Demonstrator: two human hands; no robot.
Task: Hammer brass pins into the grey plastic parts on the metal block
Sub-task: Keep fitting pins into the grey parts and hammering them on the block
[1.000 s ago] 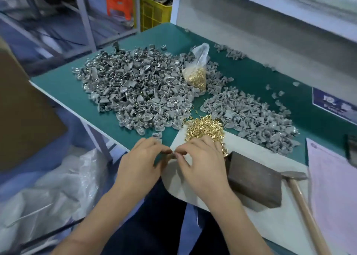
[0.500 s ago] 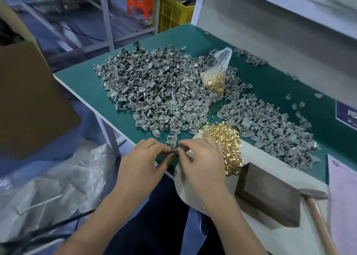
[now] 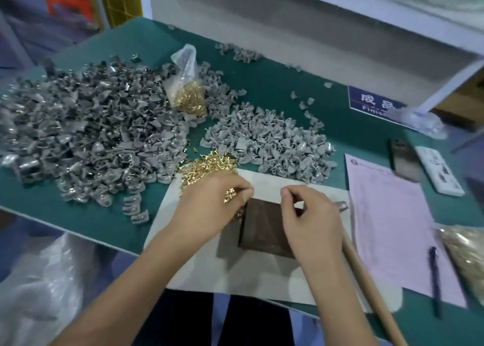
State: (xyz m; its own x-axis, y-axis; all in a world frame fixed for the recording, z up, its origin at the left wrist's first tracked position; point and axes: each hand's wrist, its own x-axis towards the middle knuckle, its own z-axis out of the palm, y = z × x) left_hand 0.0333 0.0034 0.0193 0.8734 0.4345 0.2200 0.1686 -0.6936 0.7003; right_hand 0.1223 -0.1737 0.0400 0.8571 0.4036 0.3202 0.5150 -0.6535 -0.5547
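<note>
From my head camera, my left hand (image 3: 212, 209) sits at the left edge of the metal block (image 3: 264, 227), fingers curled, with a small cluster of brass pins (image 3: 230, 195) pinched between thumb and fingertips. My right hand (image 3: 309, 214) is over the block's far right corner, thumb and forefinger pressed together in a pinch; whatever sits between them is too small and blurred for me to name, so I cannot tell what it holds.

The block is dark and square and lies on a white sheet (image 3: 262, 277) at the near edge of the green table (image 3: 288, 83), between my two hands. Just beyond my left hand, a loose heap of brass pins (image 3: 207, 165) spills across the sheet's far left corner. The grey plastic parts lie in two heaps: a large pile (image 3: 86, 136) to the left and a smaller pile (image 3: 267, 141) beyond the block to the right. A clear bag of pins (image 3: 187, 94) rests at the large pile's far right side.

The hammer (image 3: 366, 280) lies to the right of the block, its wooden handle running toward me under my right wrist, its metal head showing just past my knuckles. Further right is a pink paper form (image 3: 392, 227) with a pen (image 3: 434, 277) on it, and a blue sign (image 3: 372, 102) at the back.
</note>
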